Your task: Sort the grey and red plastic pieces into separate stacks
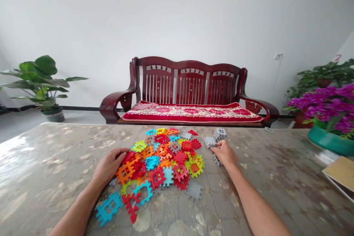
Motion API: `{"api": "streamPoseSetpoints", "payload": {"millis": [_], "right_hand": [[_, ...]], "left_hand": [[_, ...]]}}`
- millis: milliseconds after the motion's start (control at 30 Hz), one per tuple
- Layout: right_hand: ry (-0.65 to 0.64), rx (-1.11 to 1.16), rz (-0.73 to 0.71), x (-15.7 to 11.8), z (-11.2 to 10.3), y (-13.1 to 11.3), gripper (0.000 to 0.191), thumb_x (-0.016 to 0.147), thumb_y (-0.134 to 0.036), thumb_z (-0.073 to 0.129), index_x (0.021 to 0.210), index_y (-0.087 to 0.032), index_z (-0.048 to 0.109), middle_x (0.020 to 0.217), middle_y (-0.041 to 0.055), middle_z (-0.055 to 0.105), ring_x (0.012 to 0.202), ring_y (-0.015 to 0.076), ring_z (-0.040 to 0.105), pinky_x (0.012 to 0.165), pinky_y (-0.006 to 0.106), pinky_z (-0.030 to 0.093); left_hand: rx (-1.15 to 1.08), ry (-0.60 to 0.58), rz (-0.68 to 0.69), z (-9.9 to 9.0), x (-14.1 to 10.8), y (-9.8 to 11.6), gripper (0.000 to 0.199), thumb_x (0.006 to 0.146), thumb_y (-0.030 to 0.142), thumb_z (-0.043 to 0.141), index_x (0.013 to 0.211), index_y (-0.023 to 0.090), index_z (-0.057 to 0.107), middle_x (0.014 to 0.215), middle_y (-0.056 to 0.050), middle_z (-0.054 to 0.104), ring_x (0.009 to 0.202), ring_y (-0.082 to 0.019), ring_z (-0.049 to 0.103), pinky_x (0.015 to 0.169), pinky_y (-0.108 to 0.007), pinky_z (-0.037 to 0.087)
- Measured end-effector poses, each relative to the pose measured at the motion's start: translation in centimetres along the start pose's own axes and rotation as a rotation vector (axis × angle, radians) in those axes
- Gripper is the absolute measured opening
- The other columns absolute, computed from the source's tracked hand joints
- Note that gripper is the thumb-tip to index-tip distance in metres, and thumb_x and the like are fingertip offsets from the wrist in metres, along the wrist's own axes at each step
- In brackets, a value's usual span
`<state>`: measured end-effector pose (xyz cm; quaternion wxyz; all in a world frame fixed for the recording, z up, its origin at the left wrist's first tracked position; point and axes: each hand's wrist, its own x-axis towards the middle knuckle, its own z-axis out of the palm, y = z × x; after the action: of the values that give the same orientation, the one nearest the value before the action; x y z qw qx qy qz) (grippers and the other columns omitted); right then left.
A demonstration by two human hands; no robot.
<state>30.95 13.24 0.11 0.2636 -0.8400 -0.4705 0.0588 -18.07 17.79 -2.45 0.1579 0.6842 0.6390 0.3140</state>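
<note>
Many flat plastic puzzle pieces with notched edges lie in a loose heap [166, 160] at the middle of the table, in red, orange, blue, green and grey. At the heap's left edge rests my left hand [114, 160], its fingers on or beside red and orange pieces; whether it grips one is hidden. To the right of the heap, my right hand [225, 153] pinches a grey piece [210, 142] by its near edge. Behind the fingers stands a small grey stack [220, 133], and another grey piece [217, 159] lies partly under the hand.
A blue window piece [110, 207] lies at the heap's front left. A small grey piece [269, 130] is near the far edge. On the right are a teal flower pot [329, 141] and a box [341, 173]. A wooden bench [190, 81] stands beyond the table [262, 177].
</note>
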Motion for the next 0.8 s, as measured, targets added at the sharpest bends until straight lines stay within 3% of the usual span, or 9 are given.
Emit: {"api": "streamPoseSetpoints", "payload": {"millis": [167,400,567,700,800], "right_hand": [[0.033,-0.036,0.019,-0.3,0.0,-0.7,0.030,0.074,-0.049,0.063,0.090,-0.024,0.061,0.089,0.0070,0.073,0.081,0.0255,0.068,0.068,0.034,0.046],[-0.036,-0.159,0.091,-0.4,-0.4,-2.0,0.034,0.080,-0.054,0.056,0.096,-0.024,0.061,0.094,0.0086,0.071,0.092,0.0298,0.066,0.074,0.037,0.045],[-0.050,-0.160,0.081,-0.3,-0.6,-2.0,0.032,0.083,-0.053,0.052,0.092,-0.024,0.062,0.089,0.0085,0.071,0.087,0.0284,0.066,0.069,0.034,0.041],[0.065,-0.135,0.029,-1.1,-0.7,-1.6,0.035,0.088,-0.053,0.044,0.081,-0.024,0.062,0.078,0.0071,0.069,0.074,0.0235,0.063,0.062,0.030,0.036],[0.198,-0.090,-0.152,-1.9,-0.5,-1.9,0.030,0.089,-0.048,0.047,0.076,-0.023,0.060,0.074,0.0055,0.066,0.072,0.0204,0.061,0.061,0.028,0.034]], "left_hand": [[0.013,-0.003,-0.010,0.2,0.1,-0.2,0.041,0.083,0.048,0.044,0.103,0.025,0.073,0.110,-0.003,0.074,0.103,-0.024,0.066,0.091,-0.031,0.050],[0.048,0.011,-0.014,0.3,0.3,-0.2,0.045,0.083,0.047,0.043,0.111,0.024,0.069,0.114,-0.005,0.073,0.106,-0.025,0.065,0.091,-0.032,0.050],[0.085,0.036,-0.022,0.4,0.2,0.1,0.047,0.085,0.045,0.041,0.115,0.022,0.068,0.118,-0.007,0.070,0.106,-0.026,0.065,0.094,-0.034,0.049],[0.126,0.035,-0.006,0.7,0.5,0.2,0.048,0.086,0.045,0.039,0.117,0.021,0.067,0.124,-0.008,0.068,0.110,-0.025,0.064,0.098,-0.035,0.047],[0.142,0.019,-0.001,1.0,1.0,0.2,0.048,0.087,0.043,0.039,0.119,0.021,0.066,0.125,-0.008,0.067,0.114,-0.025,0.061,0.101,-0.035,0.044]]}}
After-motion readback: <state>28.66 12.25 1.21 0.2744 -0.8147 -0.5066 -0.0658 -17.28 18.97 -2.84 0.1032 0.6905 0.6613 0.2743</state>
